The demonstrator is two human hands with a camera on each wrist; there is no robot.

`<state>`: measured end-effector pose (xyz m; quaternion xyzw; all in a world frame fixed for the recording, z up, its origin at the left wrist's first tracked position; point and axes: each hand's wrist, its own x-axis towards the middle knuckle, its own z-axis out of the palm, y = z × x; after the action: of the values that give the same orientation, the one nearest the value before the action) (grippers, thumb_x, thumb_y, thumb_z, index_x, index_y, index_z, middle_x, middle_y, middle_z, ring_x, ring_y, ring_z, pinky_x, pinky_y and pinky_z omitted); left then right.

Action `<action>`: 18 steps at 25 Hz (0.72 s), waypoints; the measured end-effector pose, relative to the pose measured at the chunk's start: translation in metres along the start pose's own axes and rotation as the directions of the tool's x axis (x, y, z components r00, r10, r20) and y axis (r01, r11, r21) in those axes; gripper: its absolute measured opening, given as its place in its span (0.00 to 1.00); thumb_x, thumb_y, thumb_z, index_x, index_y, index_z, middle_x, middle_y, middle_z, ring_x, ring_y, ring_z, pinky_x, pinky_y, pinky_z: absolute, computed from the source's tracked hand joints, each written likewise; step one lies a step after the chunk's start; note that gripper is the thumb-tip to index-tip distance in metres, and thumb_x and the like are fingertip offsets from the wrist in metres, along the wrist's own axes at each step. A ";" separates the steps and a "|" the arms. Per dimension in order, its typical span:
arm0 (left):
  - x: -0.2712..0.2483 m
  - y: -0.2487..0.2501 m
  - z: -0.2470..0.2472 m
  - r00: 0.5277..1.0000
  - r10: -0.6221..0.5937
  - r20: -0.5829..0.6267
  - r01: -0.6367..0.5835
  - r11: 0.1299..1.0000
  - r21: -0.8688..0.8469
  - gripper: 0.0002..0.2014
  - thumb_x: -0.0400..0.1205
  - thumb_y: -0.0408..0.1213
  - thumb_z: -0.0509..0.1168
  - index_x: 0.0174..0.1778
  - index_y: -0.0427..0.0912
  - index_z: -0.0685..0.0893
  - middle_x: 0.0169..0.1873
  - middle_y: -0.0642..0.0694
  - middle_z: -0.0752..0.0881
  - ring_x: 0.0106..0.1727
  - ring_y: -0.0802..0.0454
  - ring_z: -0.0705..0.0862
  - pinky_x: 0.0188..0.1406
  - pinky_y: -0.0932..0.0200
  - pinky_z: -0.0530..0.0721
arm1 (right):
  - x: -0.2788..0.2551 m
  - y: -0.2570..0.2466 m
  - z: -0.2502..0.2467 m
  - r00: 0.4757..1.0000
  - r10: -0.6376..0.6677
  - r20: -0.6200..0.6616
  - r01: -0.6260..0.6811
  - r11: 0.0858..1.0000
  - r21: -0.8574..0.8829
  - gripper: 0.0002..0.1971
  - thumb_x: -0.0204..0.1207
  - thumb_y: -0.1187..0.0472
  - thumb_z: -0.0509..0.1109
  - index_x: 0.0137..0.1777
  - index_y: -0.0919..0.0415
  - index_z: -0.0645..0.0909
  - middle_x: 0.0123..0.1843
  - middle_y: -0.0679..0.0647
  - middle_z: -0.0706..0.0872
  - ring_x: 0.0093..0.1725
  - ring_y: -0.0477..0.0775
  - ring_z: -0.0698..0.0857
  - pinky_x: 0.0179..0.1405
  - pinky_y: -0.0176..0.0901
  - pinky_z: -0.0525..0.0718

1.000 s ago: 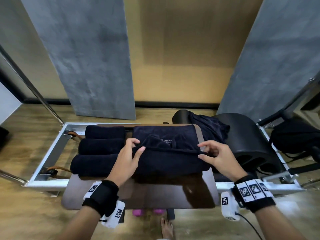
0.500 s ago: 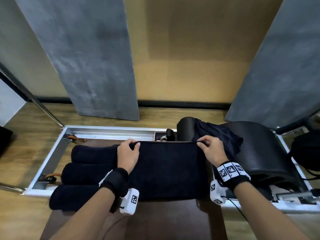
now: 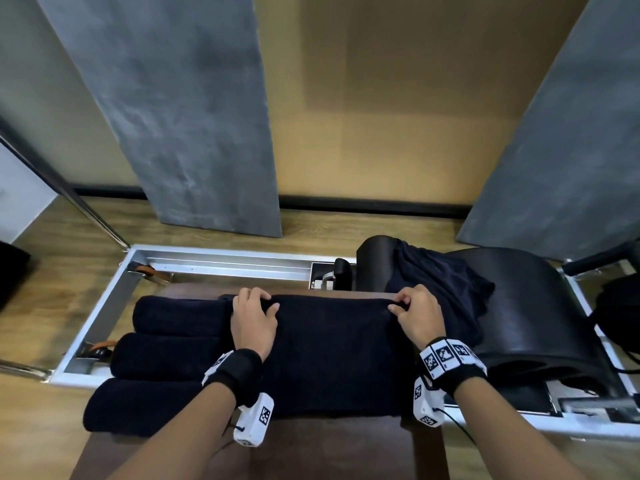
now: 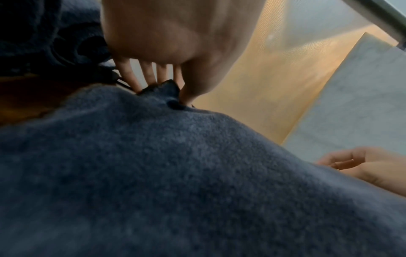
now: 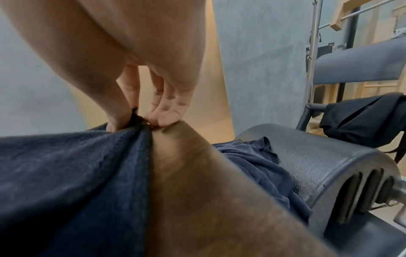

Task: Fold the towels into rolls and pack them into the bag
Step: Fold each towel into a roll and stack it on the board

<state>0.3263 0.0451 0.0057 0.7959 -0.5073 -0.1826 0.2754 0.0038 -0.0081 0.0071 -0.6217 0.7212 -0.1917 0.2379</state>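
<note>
Navy towel (image 3: 332, 355) pinched at far corners by left hand (image 3: 254, 320) and right hand (image 3: 417, 315); no writing legible.

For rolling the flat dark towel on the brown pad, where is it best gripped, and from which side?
By its two far corners, reached from the near side, as the left hand and right hand pinch them. The flat towel lies spread with its far edge straight, so it would likely roll evenly toward the person.

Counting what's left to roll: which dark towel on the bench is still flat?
The towel both hands pinch by its far edge; the three at its left are already rolls.
</note>
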 end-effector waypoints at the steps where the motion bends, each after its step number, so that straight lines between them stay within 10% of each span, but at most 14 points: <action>1: -0.001 -0.001 0.001 1.000 0.011 -0.013 -0.011 0.999 -0.035 0.07 0.85 0.34 0.76 0.53 0.44 0.83 0.54 0.48 0.81 0.62 0.45 0.79 0.58 0.48 0.81 | -0.002 -0.001 -0.002 1.000 0.013 0.002 -0.013 1.000 0.009 0.07 0.76 0.59 0.83 0.46 0.54 0.86 0.48 0.48 0.80 0.50 0.56 0.85 0.50 0.49 0.82; 9: -0.009 0.008 -0.025 0.996 -0.010 -0.085 -0.020 0.939 -0.342 0.13 0.81 0.32 0.80 0.58 0.43 0.86 0.57 0.46 0.84 0.58 0.50 0.82 0.64 0.57 0.79 | -0.031 -0.008 -0.045 0.998 -0.015 -0.067 0.029 0.974 0.224 0.12 0.73 0.61 0.86 0.55 0.53 0.91 0.42 0.49 0.89 0.47 0.50 0.88 0.56 0.50 0.88; 14: -0.018 0.016 -0.095 0.977 0.093 -0.193 -0.161 0.913 -0.374 0.12 0.72 0.38 0.87 0.36 0.53 0.89 0.40 0.54 0.88 0.43 0.61 0.85 0.47 0.80 0.75 | -0.068 -0.026 -0.095 0.974 -0.131 -0.182 0.171 0.960 0.224 0.06 0.73 0.61 0.86 0.42 0.53 0.91 0.35 0.45 0.90 0.38 0.41 0.86 0.45 0.43 0.87; 18: -0.039 0.017 -0.153 0.938 0.233 -0.256 -0.316 0.876 -0.364 0.18 0.70 0.39 0.88 0.33 0.68 0.88 0.34 0.58 0.89 0.40 0.59 0.87 0.48 0.60 0.83 | -0.110 -0.042 -0.122 0.950 -0.213 -0.227 0.259 0.946 0.195 0.10 0.75 0.62 0.84 0.39 0.52 0.86 0.35 0.49 0.90 0.39 0.49 0.88 0.43 0.48 0.86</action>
<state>0.3850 0.1138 0.1368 0.6567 -0.5365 -0.1584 0.5058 -0.0207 0.0912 0.1424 -0.6506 0.6356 -0.3607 0.2067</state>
